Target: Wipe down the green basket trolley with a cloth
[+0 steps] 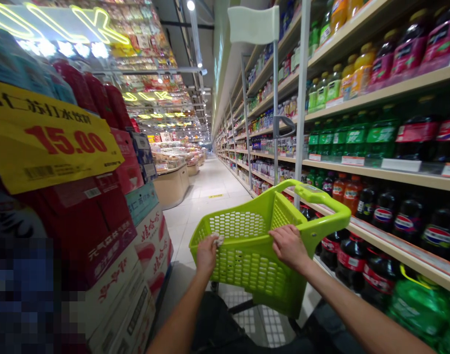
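Note:
A lime-green shopping cart [243, 265] stands side-on before me, its handle [330, 209] to the right. My left hand [207, 253] is closed around a crumpled whitish cloth or tissue [218, 239] at the near rim, close to the cart's left end. Farther right on the same rim, my right hand [289, 246] has its fingers curled over the edge, gripping it. Through the side holes and over the rim, part of the basket's inside shows. Under the basket, the cart's lower frame is partly hidden by my arms and legs.
Shelves [379, 179] of bottled drinks run along the right side. Stacked drink cartons [151, 246] with a yellow price sign [51, 137] rise close on the left. A tiled aisle [206, 182] leads away past rounded display counters [171, 184]. A tall metal post [275, 113] stands behind the cart.

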The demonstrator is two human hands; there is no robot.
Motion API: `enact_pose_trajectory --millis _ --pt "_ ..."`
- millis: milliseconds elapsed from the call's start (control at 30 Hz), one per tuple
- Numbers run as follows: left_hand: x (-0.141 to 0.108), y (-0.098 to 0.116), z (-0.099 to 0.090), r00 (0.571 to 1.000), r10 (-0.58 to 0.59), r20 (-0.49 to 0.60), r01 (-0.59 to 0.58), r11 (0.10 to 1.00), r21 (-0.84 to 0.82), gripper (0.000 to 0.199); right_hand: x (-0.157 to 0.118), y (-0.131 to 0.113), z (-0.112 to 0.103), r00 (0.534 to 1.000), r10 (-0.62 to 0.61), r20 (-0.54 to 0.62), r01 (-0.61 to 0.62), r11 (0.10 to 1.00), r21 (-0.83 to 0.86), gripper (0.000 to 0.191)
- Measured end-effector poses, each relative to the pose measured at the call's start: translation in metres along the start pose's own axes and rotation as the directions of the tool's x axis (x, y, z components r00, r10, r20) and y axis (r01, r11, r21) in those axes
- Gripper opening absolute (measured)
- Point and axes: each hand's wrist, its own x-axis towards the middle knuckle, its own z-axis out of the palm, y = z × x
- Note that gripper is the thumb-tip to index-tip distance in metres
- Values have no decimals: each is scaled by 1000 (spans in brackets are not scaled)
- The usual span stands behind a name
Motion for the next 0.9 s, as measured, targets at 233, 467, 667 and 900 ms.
enact_pose_trajectory --millis 233,467,667,900 --pt "-1 22 -2 997 -17 75 20 999 -40 31 -2 6 -4 998 -58 20 58 998 7 30" --pt "27 -21 -34 926 -378 23 377 917 -130 38 -3 6 -1 999 -49 9 49 999 -3 29" --pt "11 -15 -32 939 -322 122 325 946 -6 40 -2 6 -2 999 -43 32 44 999 -28 30" --pt "9 -9 -37 949 -228 216 146 929 340 45 3 2 0 1000 -15 22 14 1000 19 27"
